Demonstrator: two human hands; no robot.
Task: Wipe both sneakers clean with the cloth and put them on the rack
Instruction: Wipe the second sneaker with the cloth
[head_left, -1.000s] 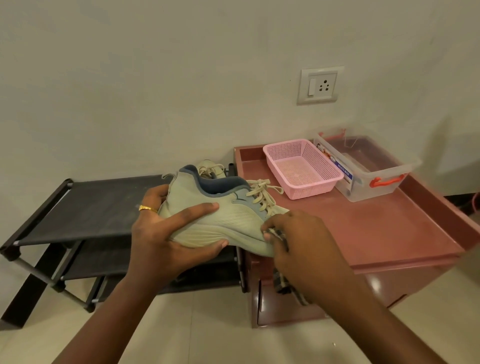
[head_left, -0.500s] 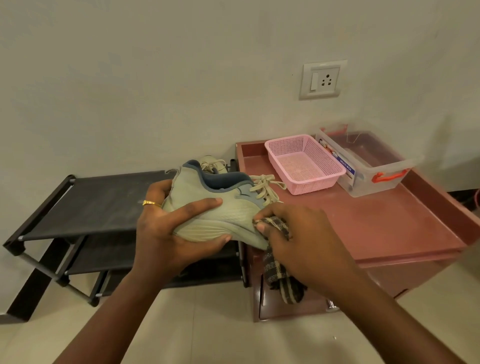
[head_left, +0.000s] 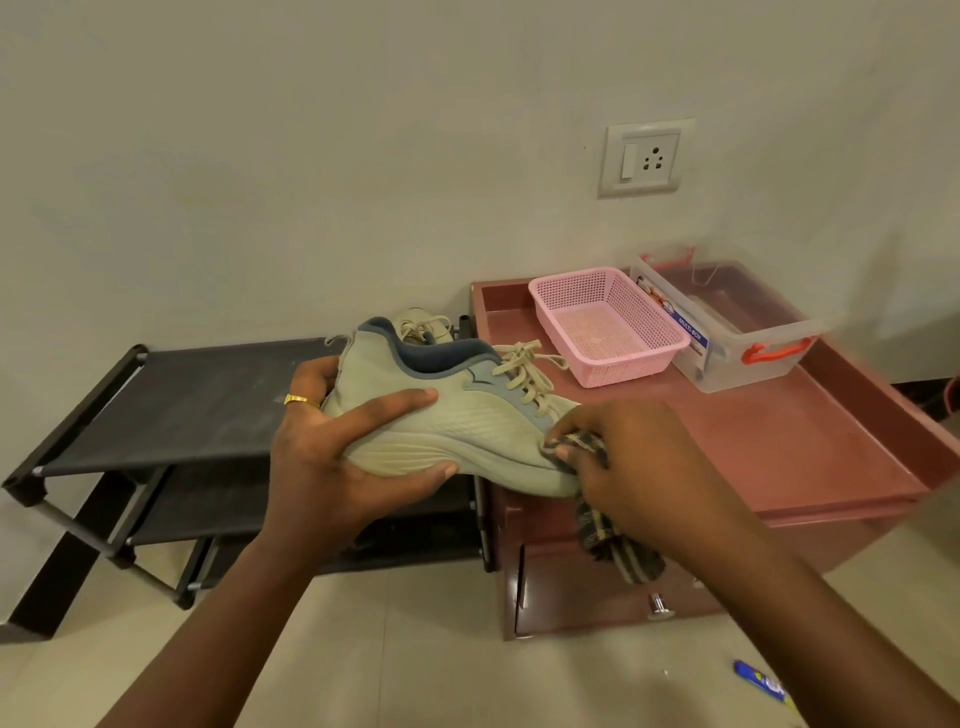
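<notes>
Though low, maroon cabinet beside rack

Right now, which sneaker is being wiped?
The near sneaker, in the left hand, right hand's cloth at its toe; the other sneaker lies behind, mostly hidden.

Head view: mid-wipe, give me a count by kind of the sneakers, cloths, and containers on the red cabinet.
Sneakers: 2 (held sneaker; rear sneaker, partly hidden behind it)
Cloths: 1 (checked cloth)
Containers: 2 (pink basket; clear box)
Total: 5
</notes>
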